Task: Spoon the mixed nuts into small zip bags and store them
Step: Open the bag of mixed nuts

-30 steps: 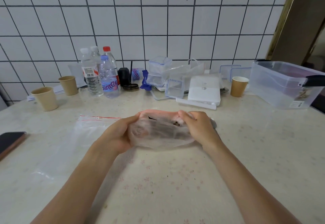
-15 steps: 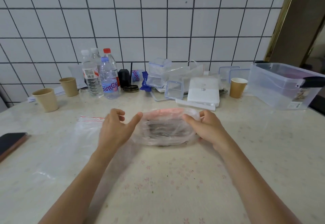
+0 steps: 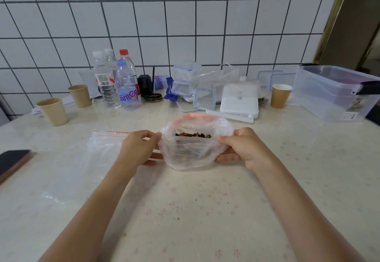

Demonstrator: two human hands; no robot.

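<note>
Centrally, a pale desk [image 3: 287, 179] is shown against a tiled wall. At its far right a clear storage bin [image 3: 333, 93] is set, and a flat empty zip bag [image 3: 98, 159] is laid on the near left. Between the two hands, a small zip bag [image 3: 193, 150] is held upright with its mouth spread open; mixed nuts [image 3: 193, 135] are seen inside. Its left edge is pinched by the left hand [image 3: 137, 148], thumb and fingers curled on the plastic, and its right edge is gripped likewise by the right hand [image 3: 244, 146]. Water bottles [image 3: 121, 83] and paper cups [image 3: 53, 111] are ranged along the back, a phone [image 3: 12, 162] at the left edge.
</note>
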